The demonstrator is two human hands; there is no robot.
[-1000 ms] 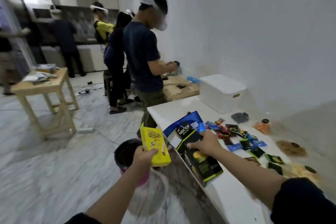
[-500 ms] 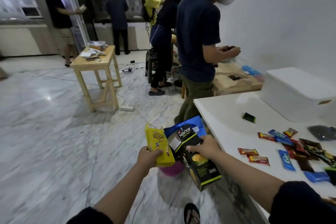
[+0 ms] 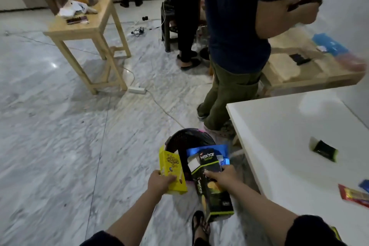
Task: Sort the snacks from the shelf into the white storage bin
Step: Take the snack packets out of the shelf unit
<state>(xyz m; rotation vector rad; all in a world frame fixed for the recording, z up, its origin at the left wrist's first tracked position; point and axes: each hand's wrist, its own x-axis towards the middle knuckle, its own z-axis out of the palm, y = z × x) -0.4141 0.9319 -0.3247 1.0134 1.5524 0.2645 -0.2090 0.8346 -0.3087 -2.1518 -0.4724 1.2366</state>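
I see the left hand (image 3: 159, 182) clamped on a yellow box (image 3: 172, 170). The right hand (image 3: 221, 175) grips a black box (image 3: 214, 195) and blue packet (image 3: 207, 151), basket (image 3: 187, 140) at 12 o'clock.

Black-and-green box (image 3: 214, 189), top flap: "Nextar" in white, with "Nastar" in green beneath it.
Same box, long side: "Nextar" again, printed lengthwise and partly covered by the right hand (image 3: 221, 174).
Yellow box (image 3: 172, 171) in the left hand (image 3: 160, 182): a dark logo, too blurred to read.
Small wrappers on the white table (image 3: 279, 136): print too small to read.
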